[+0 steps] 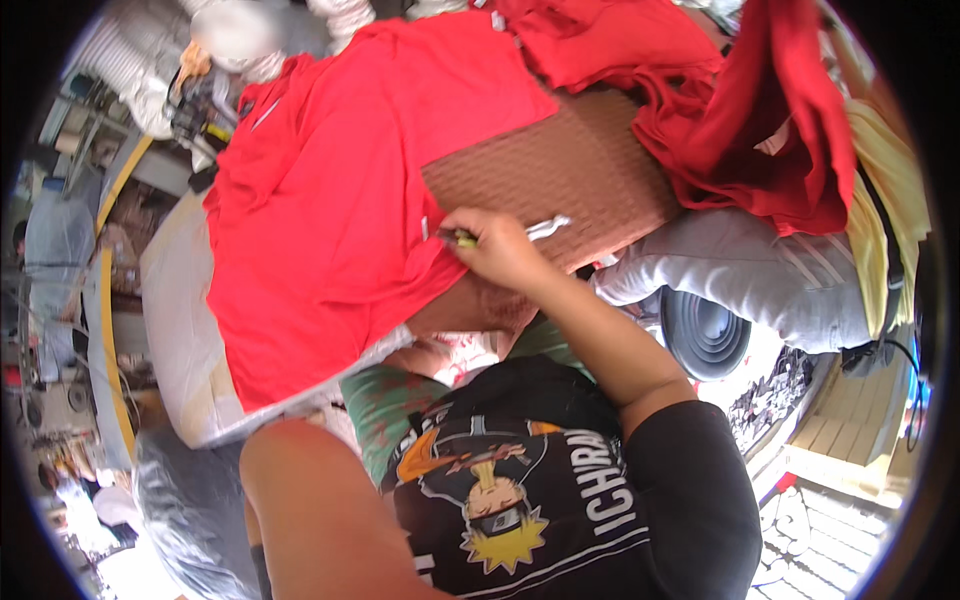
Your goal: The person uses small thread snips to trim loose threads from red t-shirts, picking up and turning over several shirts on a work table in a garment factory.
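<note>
Bare left arm [320,515] bends before the tabletop's [560,165] near edge, its fingers out of sight; the right hand [495,248] curls its fingers around apparent snips [463,239] at the red garment [330,210], spread across the tabletop's left end; control likely favours smoothed cloth, tips angled clear of folds

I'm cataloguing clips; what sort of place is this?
Probably a garment workshop: red cloth spread partly over a brown cover, a small tool in the right hand, and more red fabric by another person.

White lettering [597,482] on black T-shirt [680,490]
</note>
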A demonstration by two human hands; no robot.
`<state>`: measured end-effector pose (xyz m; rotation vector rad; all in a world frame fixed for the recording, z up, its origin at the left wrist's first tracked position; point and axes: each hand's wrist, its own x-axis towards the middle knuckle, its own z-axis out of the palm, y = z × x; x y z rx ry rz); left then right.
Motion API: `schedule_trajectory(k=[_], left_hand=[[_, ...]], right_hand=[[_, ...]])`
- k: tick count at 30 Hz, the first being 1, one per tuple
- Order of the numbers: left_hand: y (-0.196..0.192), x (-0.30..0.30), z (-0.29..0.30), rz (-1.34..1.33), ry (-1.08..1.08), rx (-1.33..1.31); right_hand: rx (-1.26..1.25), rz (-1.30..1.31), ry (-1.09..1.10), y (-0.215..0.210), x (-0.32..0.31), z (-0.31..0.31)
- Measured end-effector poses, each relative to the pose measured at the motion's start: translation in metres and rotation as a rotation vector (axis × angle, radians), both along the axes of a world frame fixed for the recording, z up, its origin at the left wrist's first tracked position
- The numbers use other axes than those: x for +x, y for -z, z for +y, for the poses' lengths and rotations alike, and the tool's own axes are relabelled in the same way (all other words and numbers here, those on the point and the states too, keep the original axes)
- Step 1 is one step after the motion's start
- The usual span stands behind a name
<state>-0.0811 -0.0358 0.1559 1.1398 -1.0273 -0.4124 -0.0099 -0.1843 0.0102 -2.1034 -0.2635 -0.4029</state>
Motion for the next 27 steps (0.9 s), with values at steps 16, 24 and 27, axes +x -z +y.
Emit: schedule_trajectory(k=[16,24,27], left_hand=[[-0.001,-0.010,-0.005,-0.032,0.046,-0.016],[-0.005,-0.031,0.000,-0.045,0.219,-0.089],[-0.010,-0.046,-0.008,-0.075,0.454,-0.209]], right_hand=[[-0.002,0.036,0.034,-0.006,-0.003,-0.005],[-0.078,-0.071,-0.026,0.003,0.003,0.003],[-0.029,0.019,0.041,0.000,-0.001,-0.004]])
